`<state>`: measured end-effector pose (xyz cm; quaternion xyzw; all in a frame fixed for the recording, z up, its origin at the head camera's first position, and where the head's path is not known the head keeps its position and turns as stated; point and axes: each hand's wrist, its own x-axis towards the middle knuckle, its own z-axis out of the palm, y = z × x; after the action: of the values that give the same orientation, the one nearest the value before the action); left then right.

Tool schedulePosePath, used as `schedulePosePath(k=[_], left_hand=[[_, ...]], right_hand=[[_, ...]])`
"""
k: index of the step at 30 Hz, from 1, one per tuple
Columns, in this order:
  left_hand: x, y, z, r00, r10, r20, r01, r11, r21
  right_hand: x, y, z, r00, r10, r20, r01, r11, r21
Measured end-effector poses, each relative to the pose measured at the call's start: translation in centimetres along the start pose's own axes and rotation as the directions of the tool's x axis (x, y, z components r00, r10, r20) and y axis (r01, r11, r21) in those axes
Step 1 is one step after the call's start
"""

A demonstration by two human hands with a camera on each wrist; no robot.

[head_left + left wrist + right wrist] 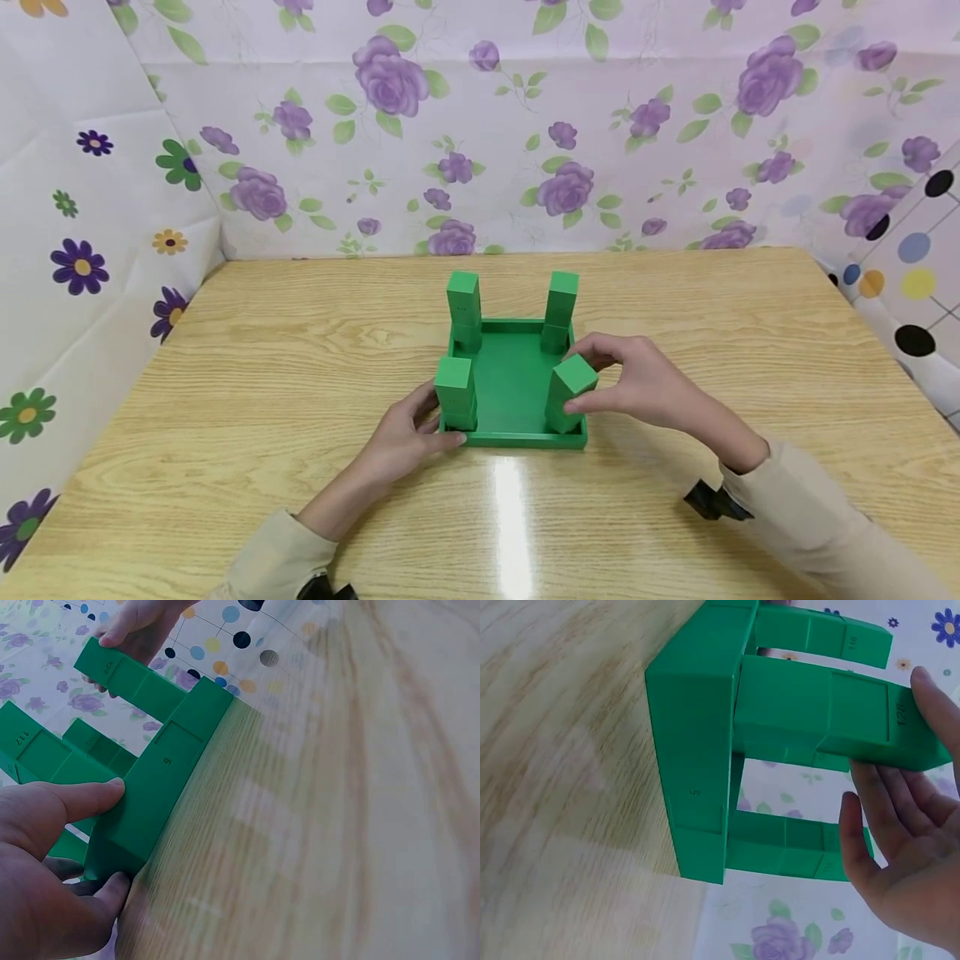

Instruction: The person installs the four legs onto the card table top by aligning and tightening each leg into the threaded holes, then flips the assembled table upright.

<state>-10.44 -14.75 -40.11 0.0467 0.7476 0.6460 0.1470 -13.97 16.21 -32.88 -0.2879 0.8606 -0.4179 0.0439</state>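
A shallow green square tray (513, 439) lies on the table with a tall green post of stacked blocks at each corner. My left hand (405, 437) grips its near left corner, thumb at the front wall beside the near left post (455, 396). At the near right corner, my right hand (637, 379) pinches the upper green block (573, 379) between thumb and fingers. In the right wrist view that block (862, 709), marked 128, sits turned slightly against the piece below it. Two more posts, the far left (465, 304) and far right (562, 304), stand upright.
The wooden table (300, 350) stretches out on every side of the tray. Behind it hangs a cloth with purple flowers (525, 125), and patterned cloths border the left and right sides. A bright reflection crosses the tabletop in front.
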Motion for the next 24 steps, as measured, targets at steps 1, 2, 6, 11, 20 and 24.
schedulePosePath(k=[1, 2, 6, 11, 20, 24], left_hand=[[0.0, 0.0, 0.0, 1.000, 0.000, 0.001, 0.000, 1.000, 0.000], [0.0, 0.0, 0.0, 1.000, 0.000, 0.002, 0.000, 1.000, 0.000], [0.0, 0.0, 0.0, 1.000, 0.004, 0.006, -0.004, 1.000, 0.002], [0.0, 0.0, 0.0, 1.000, 0.009, 0.003, -0.009, 1.000, 0.004], [0.0, 0.0, 0.0, 1.000, 0.011, 0.004, -0.011, 1.000, 0.002], [0.0, 0.0, 0.0, 1.000, 0.010, 0.005, -0.010, 1.000, 0.001]], right_hand=[[-0.1, -0.1, 0.2, 1.000, -0.013, -0.022, 0.013, 1.000, -0.015], [-0.1, -0.2, 0.3, 0.999, -0.031, -0.045, 0.030, 0.999, -0.031], [-0.4, -0.3, 1.1, 0.982, -0.123, -0.140, 0.109, 0.989, -0.098], [-0.4, -0.2, 1.6, 0.972, -0.141, -0.188, 0.122, 0.987, -0.109], [-0.5, -0.5, 1.9, 0.971, -0.119, -0.208, 0.098, 0.990, -0.105], [-0.4, -0.2, 2.2, 0.958, -0.183, -0.219, 0.151, 0.977, -0.153]])
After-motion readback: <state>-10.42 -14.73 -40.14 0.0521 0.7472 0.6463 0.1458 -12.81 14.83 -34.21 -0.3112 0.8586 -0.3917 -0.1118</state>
